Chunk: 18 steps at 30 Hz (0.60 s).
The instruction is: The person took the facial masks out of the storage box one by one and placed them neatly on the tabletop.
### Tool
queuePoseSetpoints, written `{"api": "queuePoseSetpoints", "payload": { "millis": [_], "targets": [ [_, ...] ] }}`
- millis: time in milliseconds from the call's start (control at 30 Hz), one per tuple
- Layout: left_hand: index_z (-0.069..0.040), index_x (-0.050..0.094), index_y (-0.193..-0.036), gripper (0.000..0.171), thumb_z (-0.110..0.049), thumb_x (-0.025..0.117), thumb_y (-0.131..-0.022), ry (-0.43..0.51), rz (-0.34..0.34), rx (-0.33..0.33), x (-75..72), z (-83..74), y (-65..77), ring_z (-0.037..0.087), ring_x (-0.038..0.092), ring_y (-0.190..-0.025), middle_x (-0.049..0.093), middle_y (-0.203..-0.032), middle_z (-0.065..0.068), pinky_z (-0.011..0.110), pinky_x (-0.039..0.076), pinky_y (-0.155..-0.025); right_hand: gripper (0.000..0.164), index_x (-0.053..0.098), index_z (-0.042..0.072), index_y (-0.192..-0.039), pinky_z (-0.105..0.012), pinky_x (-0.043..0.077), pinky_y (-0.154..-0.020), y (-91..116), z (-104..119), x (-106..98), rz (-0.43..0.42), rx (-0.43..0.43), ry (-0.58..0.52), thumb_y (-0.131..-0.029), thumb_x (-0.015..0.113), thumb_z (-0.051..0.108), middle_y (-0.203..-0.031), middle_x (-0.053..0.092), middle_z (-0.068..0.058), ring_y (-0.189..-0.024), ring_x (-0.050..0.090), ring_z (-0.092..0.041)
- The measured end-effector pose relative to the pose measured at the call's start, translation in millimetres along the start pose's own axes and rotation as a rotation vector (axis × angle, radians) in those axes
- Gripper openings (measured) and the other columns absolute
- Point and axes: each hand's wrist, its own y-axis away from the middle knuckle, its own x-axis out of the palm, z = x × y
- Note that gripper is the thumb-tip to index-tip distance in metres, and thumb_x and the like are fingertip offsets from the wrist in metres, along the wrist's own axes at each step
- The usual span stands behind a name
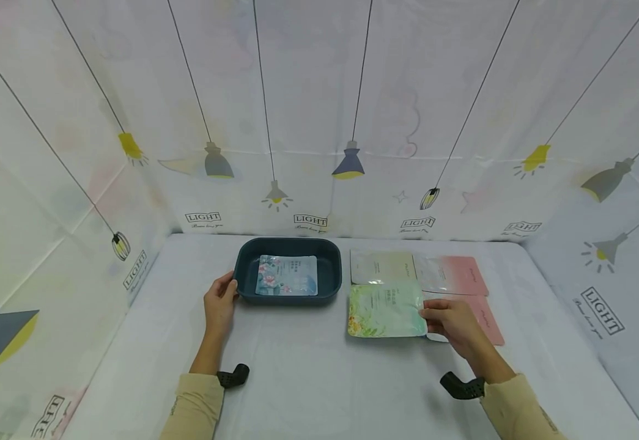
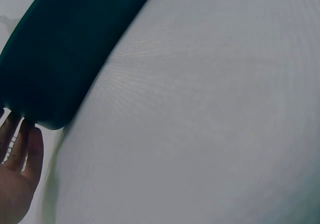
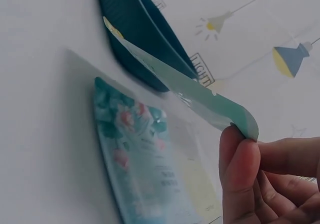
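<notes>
My left hand (image 1: 221, 304) grips the left end of a dark teal tray (image 1: 286, 300), thumb at the rim; straight fingers (image 2: 20, 149) touch the outer wall in the left wrist view. Inside the tray lies a blue floral facial mask packet (image 1: 288, 275). My right hand (image 1: 455, 324) pinches the right edge of a green mask packet (image 1: 387, 310) between thumb and fingers. The right wrist view shows this packet raised above the table and slightly bent. Below it lies a teal packet with pink flowers (image 3: 135, 154), hidden from the head view.
Right of the tray lie a beige packet (image 1: 382, 266), a pink packet (image 1: 459, 273) and another pink packet (image 1: 487, 315), partly covered by my hand. A white cloth (image 1: 319, 366) covers the table. A lamp-patterned curtain (image 1: 308, 122) stands behind it and at both sides.
</notes>
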Motion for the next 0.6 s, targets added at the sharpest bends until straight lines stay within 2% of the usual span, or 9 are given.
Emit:
{"api": "queuePoseSetpoints", "payload": {
  "millis": [167, 367, 600],
  "targets": [
    [-0.005, 0.053, -0.136, 0.038, -0.022, 0.051, -0.102, -0.002, -0.02, 0.019, 1.0, 14.4, -6.8, 0.022, 0.055, -0.118, 0.055, -0.138, 0.014, 0.004, 0.048, -0.077, 0.042, 0.054, -0.012, -0.126, -0.024, 0.058, -0.069, 7, -18, 1, 0.013, 0.025, 0.008, -0.093, 0.063, 0.012, -0.09, 0.068, 0.0, -0.074, 0.063, -0.016],
    [-0.007, 0.055, -0.134, 0.036, -0.023, 0.052, -0.102, -0.026, -0.046, 0.042, 2.5, 16.9, -7.3, 0.02, 0.057, -0.115, 0.058, -0.136, 0.011, 0.006, 0.05, -0.079, 0.039, 0.055, -0.011, -0.122, -0.025, 0.057, -0.066, 10, -37, 4, 0.011, 0.078, 0.006, -0.091, 0.065, 0.01, -0.084, 0.067, 0.0, -0.073, 0.061, -0.015],
    [-0.009, 0.055, -0.134, 0.037, -0.026, 0.052, -0.102, -0.036, -0.044, 0.057, 1.9, 16.7, -6.3, 0.019, 0.057, -0.118, 0.058, -0.136, 0.009, 0.006, 0.05, -0.081, 0.039, 0.055, -0.011, -0.121, -0.027, 0.056, -0.064, 12, -48, 5, -0.01, 0.121, 0.037, -0.09, 0.065, 0.009, -0.082, 0.066, -0.002, -0.072, 0.06, -0.017]
  ]
}}
